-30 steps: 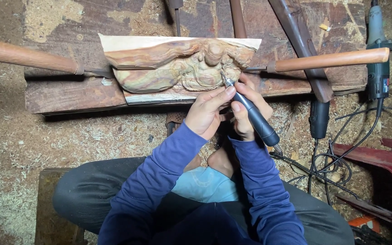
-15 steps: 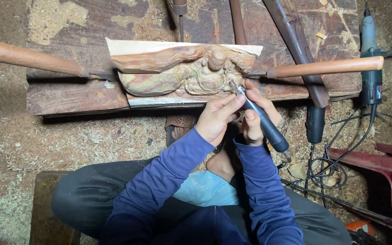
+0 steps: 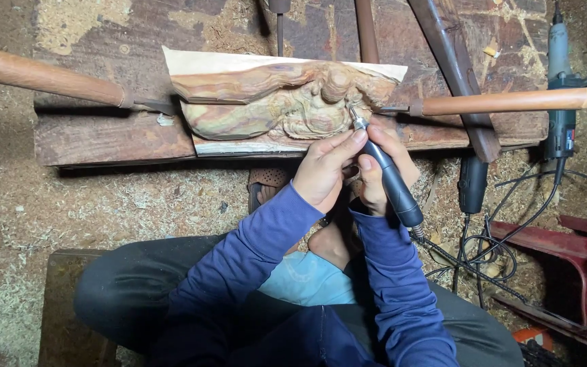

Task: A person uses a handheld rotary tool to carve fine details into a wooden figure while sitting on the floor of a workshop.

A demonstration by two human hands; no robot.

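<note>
**Two hands on a rotary tool at a wood carving**

The wood carving (image 3: 273,105), a reddish-brown relief with a pale upper edge, lies on a dark workbench plank (image 3: 110,139). Everything else is placed from it here.

At the carving's lower right edge, the right hand (image 3: 382,173) is clenched around the dark handpiece of a rotary tool (image 3: 388,180), gripping it like a thick pen. The tool's metal tip meets the carved surface at the right part of the carving, just below a rounded knob in the relief. The left hand (image 3: 324,170) sits just beside the right, on the side nearer the carving's middle; its fingers curl in and its fingertips rest against the front of the handpiece near the tip, steadying it. Both arms wear blue sleeves.

Left of the carving, a round wooden handle (image 3: 42,78) runs away from its edge. Right of it, a second wooden handle (image 3: 504,102) extends outward, its metal end touching the carving's right side. Further right lies a grey power tool (image 3: 560,81), well apart from the carving. Below and right of the carving, black cables (image 3: 484,248) trail over a sawdust-covered floor (image 3: 171,200).
</note>
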